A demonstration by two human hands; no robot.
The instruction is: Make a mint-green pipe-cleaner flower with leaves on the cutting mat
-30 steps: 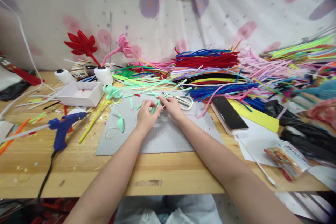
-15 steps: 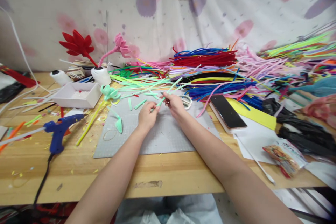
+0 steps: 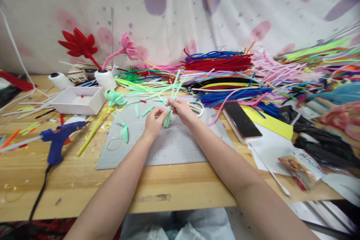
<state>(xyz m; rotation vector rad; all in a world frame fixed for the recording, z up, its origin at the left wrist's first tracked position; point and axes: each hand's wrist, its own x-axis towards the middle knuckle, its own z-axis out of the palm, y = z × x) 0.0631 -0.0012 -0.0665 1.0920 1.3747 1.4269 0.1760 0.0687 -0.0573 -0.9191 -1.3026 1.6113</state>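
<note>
My left hand (image 3: 154,122) and my right hand (image 3: 182,110) meet over the middle of the grey cutting mat (image 3: 180,144). Both are closed, pinching mint-green pipe cleaners (image 3: 176,82) between the fingertips. Long ends rise above my hands, and a folded or bunched part hangs below between them. Exactly how the strips are joined is hidden by my fingers. To the left on the mat lie a mint petal-like piece (image 3: 124,133) with a thin tail and short cut mint pieces (image 3: 147,111). White-handled scissors (image 3: 196,108) rest just beyond my right hand.
A blue glue gun (image 3: 57,144) lies left, near a white box (image 3: 78,100) and a mint bow-like flower on a yellow stem (image 3: 94,131). Red and pink flowers stand behind. Pipe cleaner bundles (image 3: 219,62) fill the back. A phone (image 3: 242,119) and snack packet (image 3: 302,167) are right.
The mint pipe cleaners have turned from a slant to nearly upright, and their lower part now shows below my fingers. My hands stay close together. The view has shifted slightly.
</note>
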